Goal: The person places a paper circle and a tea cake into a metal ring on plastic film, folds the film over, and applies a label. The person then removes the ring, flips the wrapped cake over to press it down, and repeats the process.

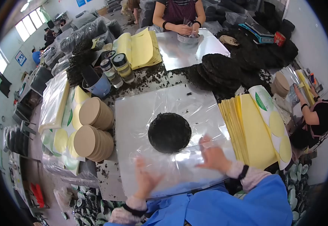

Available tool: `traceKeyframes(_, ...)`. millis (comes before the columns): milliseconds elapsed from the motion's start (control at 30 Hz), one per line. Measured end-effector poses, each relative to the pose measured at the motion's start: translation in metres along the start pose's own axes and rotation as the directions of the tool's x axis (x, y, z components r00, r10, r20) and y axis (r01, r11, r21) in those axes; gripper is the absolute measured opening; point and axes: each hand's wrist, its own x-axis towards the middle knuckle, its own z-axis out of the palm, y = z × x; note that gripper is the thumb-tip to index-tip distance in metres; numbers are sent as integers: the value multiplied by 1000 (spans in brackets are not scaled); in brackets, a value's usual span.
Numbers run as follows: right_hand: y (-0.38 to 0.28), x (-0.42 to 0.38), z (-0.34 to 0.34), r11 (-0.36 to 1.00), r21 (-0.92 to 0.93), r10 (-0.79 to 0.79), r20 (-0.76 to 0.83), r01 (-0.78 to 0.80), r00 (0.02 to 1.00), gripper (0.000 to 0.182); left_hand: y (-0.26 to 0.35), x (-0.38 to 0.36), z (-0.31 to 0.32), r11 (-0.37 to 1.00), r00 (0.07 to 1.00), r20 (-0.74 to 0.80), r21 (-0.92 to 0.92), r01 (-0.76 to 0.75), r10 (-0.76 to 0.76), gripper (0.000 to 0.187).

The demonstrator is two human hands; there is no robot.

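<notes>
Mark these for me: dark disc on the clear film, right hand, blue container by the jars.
Dark disc [169, 133]: head view, middle of its top face.
Right hand [214, 156]: head view, middle of the hand.
Blue container [100, 89]: head view, outer side wall.

2 stacks of beige discs [86, 141] stand at left, near a blue cup [100, 87] and lidded glass jars [123, 69]. Yellow sheets [260, 132] lie at right; across the table [109, 186], a person [159, 15] wears a dark apron [176, 12].
</notes>
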Motion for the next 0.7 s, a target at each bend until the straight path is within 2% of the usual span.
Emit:
traceKeyframes(33,13,19,-4,987,-112,117,-24,-119,993,101,0,42,-5,998,942,-333,23,63,-52,42)
traceKeyframes(67,15,31,0,986,-103,128,-12,-128,992,101,1,67,-6,990,776,-625,26,136,-90,36)
traceKeyframes(100,14,46,7,974,129,187,-12,-184,982,108,-5,79,0,989,781,-616,24,144,-99,36)
traceKeyframes(133,18,57,17,910,350,241,-11,-222,970,117,-20,93,10,992,928,-365,61,108,-78,34)
traceKeyframes(167,22,69,39,777,623,101,-268,92,958,121,-27,108,15,995,995,-89,90,53,-45,33)
traceKeyframes(200,29,68,50,573,819,296,-176,-27,939,119,-27,118,19,995,995,-94,95,38,-29,33)
traceKeyframes(233,21,80,39,307,944,450,-34,-119,893,118,-24,127,22,945,949,91,161,285,-302,32)
traceKeyframes(267,16,96,36,312,943,452,-42,-114,891,118,-21,132,25,826,792,251,269,496,-557,32)
traceKeyframes(333,0,128,29,541,841,512,-354,27,782,108,-21,133,23,829,777,298,268,490,-555,30)
traceKeyframes(367,-26,138,5,774,628,424,-417,-83,804,84,-22,132,21,831,761,336,269,488,-555,29)
traceKeyframes(400,-28,139,11,884,468,230,-454,10,861,68,-22,122,18,827,757,337,272,491,-560,29)
traceKeyframes(433,-31,136,19,948,294,28,-457,121,889,54,-23,106,14,906,909,107,190,379,-403,33)
traceKeyframes(467,-32,132,24,948,291,24,-469,129,883,54,-29,100,8,963,967,-152,144,226,-205,44)
traceKeyframes(500,-32,128,29,955,292,47,-339,58,940,44,-42,100,-1,965,968,-164,151,216,-191,44)
traceKeyframes(533,-30,127,32,958,285,80,-197,-21,977,36,-58,98,-9,938,872,-354,-50,344,-338,60)
traceKeyframes(567,-34,136,23,958,286,81,-191,-23,978,36,-60,97,-12,862,715,-483,-276,425,-506,77)
traceKeyframes(600,-41,146,15,989,127,84,-28,-80,996,33,-61,100,-8,852,707,-476,-284,439,-523,77)
traceKeyframes(633,-46,151,9,994,-43,107,132,-103,985,30,-61,118,-9,801,770,-346,-494,337,-537,86)
traceKeyframes(667,-43,154,10,995,-86,64,151,-52,986,30,-61,133,-10,697,836,-232,-681,225,-497,94)
traceKeyframes(700,-31,154,10,995,-92,61,147,-48,987,30,-30,141,-15,892,937,-204,-416,178,-283,86)
